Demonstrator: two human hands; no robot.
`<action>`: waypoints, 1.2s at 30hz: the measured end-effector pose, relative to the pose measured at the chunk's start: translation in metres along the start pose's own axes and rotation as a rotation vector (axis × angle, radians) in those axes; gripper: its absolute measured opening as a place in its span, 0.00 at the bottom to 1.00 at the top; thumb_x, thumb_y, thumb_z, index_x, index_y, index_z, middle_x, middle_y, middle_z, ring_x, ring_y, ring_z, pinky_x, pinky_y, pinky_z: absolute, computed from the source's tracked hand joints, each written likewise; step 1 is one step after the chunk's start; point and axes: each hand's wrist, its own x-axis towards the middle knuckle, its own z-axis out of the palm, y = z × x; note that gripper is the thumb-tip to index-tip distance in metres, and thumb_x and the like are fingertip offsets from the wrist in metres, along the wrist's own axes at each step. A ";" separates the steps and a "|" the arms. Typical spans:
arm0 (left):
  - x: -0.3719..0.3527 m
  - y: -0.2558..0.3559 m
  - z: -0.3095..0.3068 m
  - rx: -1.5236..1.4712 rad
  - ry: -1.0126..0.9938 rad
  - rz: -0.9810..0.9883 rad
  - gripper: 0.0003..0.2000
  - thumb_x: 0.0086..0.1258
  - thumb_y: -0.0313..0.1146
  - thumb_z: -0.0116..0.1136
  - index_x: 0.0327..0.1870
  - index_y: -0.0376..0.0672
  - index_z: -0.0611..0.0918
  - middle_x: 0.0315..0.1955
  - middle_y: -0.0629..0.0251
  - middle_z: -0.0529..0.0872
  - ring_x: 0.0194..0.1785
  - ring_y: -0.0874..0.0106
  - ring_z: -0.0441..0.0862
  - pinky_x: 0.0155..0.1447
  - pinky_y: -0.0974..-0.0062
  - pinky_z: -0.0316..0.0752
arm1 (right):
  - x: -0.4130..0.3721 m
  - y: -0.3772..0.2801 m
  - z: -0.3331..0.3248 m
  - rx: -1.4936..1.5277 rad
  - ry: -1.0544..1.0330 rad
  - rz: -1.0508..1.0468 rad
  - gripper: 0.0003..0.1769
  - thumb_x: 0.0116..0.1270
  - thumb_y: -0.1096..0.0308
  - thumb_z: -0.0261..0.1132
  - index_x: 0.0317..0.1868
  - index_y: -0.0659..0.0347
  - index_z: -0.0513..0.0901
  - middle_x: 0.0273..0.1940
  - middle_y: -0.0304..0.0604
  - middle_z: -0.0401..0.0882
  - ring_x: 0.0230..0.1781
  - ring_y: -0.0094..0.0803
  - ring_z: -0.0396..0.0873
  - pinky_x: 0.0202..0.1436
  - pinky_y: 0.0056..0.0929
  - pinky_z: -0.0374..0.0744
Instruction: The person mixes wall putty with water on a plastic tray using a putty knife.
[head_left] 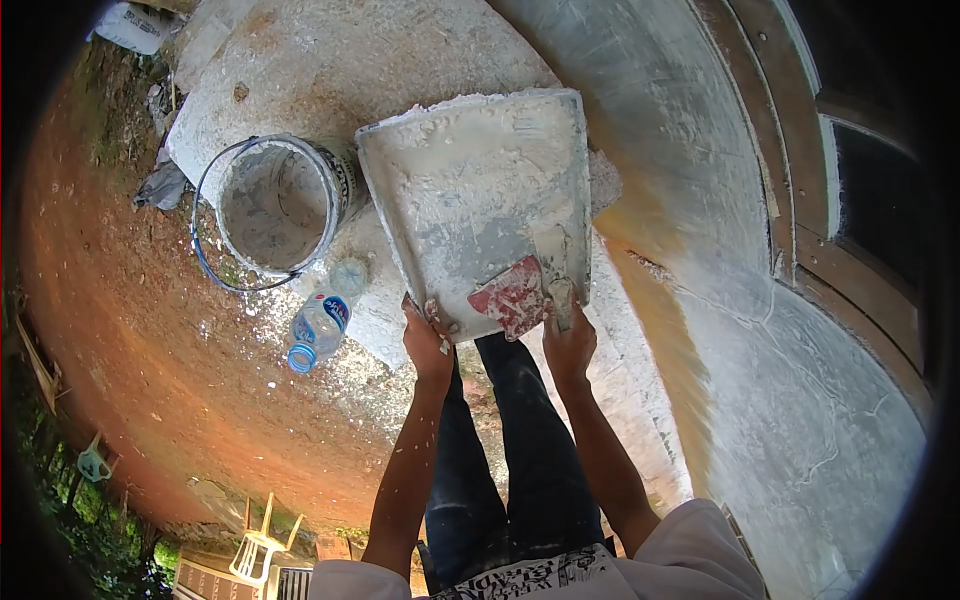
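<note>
A wide tray (480,180), smeared with wet white-grey plaster, is in front of me. My left hand (429,343) is closed on the tray's near left corner, with plaster on the fingers. My right hand (570,340) grips the plaster-caked handle of a scraper beside the near right corner. The scraper's red blade (512,297) lies over the tray's near edge, flecked with plaster. Left of the tray stands a round bucket (277,205) with a blue handle and grey residue inside. A clear plastic bottle (322,325) with a blue cap lies near the bucket.
A plastered grey wall (800,370) curves along the right, with a wooden frame (790,130) beyond it. Reddish soil (150,350) spreads to the left. At the bottom left is a pale upturned chair (258,550). A white container (133,28) is at the upper left.
</note>
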 end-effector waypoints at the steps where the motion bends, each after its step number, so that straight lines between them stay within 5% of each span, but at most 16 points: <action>1: 0.002 -0.005 0.002 -0.006 0.015 -0.036 0.28 0.69 0.21 0.47 0.70 0.29 0.58 0.28 0.43 0.83 0.31 0.48 0.84 0.34 0.58 0.76 | 0.000 0.001 0.000 -0.011 -0.002 -0.017 0.24 0.66 0.60 0.68 0.56 0.69 0.81 0.37 0.61 0.85 0.37 0.56 0.84 0.39 0.48 0.81; 5: 0.001 0.002 0.000 0.159 0.025 0.023 0.27 0.71 0.22 0.48 0.70 0.29 0.58 0.27 0.42 0.82 0.30 0.50 0.85 0.33 0.59 0.75 | 0.000 0.002 0.004 0.013 -0.013 0.003 0.24 0.66 0.64 0.68 0.58 0.70 0.80 0.39 0.62 0.85 0.38 0.55 0.86 0.41 0.44 0.82; 7: 0.000 0.002 0.002 0.103 0.042 0.052 0.26 0.72 0.22 0.48 0.70 0.29 0.58 0.27 0.40 0.82 0.31 0.47 0.85 0.32 0.59 0.75 | 0.000 0.002 0.006 0.381 -0.031 0.090 0.24 0.66 0.68 0.68 0.60 0.72 0.78 0.40 0.64 0.85 0.41 0.53 0.87 0.44 0.39 0.83; 11: 0.002 -0.011 0.000 0.200 0.037 0.103 0.26 0.74 0.26 0.49 0.70 0.29 0.58 0.27 0.40 0.82 0.31 0.46 0.84 0.31 0.59 0.75 | -0.005 0.000 -0.005 0.505 -0.028 0.095 0.24 0.65 0.72 0.67 0.60 0.74 0.78 0.41 0.65 0.85 0.43 0.51 0.87 0.45 0.37 0.83; 13: 0.003 -0.006 -0.002 0.204 -0.019 0.018 0.27 0.69 0.21 0.46 0.71 0.30 0.58 0.30 0.39 0.83 0.33 0.47 0.85 0.33 0.58 0.78 | -0.006 -0.001 -0.018 0.323 -0.106 0.111 0.23 0.68 0.72 0.67 0.60 0.75 0.77 0.46 0.60 0.85 0.45 0.35 0.84 0.50 0.33 0.80; 14: 0.004 -0.010 -0.002 0.200 -0.021 0.017 0.27 0.69 0.21 0.46 0.71 0.30 0.58 0.30 0.39 0.83 0.33 0.47 0.85 0.33 0.58 0.78 | -0.005 -0.002 -0.022 0.319 -0.105 0.110 0.23 0.68 0.72 0.67 0.60 0.75 0.77 0.46 0.60 0.85 0.45 0.35 0.84 0.50 0.33 0.80; 16: 0.006 -0.018 -0.003 0.192 0.105 0.341 0.27 0.68 0.21 0.47 0.70 0.29 0.59 0.31 0.41 0.83 0.33 0.49 0.85 0.33 0.58 0.77 | 0.002 -0.004 -0.024 0.377 -0.087 0.173 0.23 0.67 0.73 0.66 0.60 0.75 0.77 0.49 0.61 0.85 0.47 0.35 0.84 0.52 0.33 0.80; 24: 0.036 0.010 -0.002 0.163 0.102 0.274 0.24 0.67 0.20 0.48 0.66 0.26 0.64 0.29 0.49 0.83 0.30 0.56 0.84 0.31 0.65 0.74 | 0.036 -0.012 -0.004 0.210 0.001 0.045 0.25 0.64 0.68 0.69 0.58 0.74 0.79 0.52 0.67 0.82 0.54 0.55 0.82 0.57 0.40 0.79; 28: 0.039 0.005 0.000 0.175 0.167 0.334 0.24 0.67 0.20 0.48 0.65 0.26 0.65 0.26 0.51 0.82 0.27 0.58 0.82 0.29 0.67 0.72 | 0.049 -0.015 0.004 0.156 0.094 -0.074 0.25 0.63 0.63 0.70 0.57 0.71 0.81 0.48 0.64 0.83 0.49 0.55 0.84 0.52 0.42 0.82; 31: 0.038 0.008 -0.001 0.186 0.136 0.288 0.25 0.67 0.20 0.47 0.66 0.25 0.64 0.27 0.49 0.83 0.27 0.53 0.82 0.30 0.64 0.73 | 0.078 -0.035 0.000 0.142 0.003 -0.050 0.27 0.63 0.60 0.70 0.60 0.64 0.81 0.48 0.61 0.84 0.47 0.54 0.84 0.50 0.42 0.82; 34: 0.040 0.001 0.000 0.206 0.144 0.280 0.23 0.67 0.22 0.46 0.65 0.26 0.65 0.26 0.50 0.82 0.26 0.51 0.81 0.29 0.64 0.73 | 0.096 -0.075 -0.014 0.069 -0.030 -0.256 0.30 0.63 0.55 0.69 0.66 0.51 0.78 0.47 0.54 0.85 0.46 0.52 0.84 0.49 0.45 0.82; 36: 0.039 -0.002 0.001 0.202 0.141 0.289 0.23 0.67 0.22 0.46 0.65 0.25 0.65 0.25 0.50 0.81 0.25 0.51 0.81 0.29 0.63 0.72 | 0.092 -0.086 -0.034 0.025 -0.097 -0.240 0.30 0.63 0.55 0.70 0.65 0.52 0.78 0.46 0.55 0.85 0.46 0.53 0.84 0.49 0.45 0.81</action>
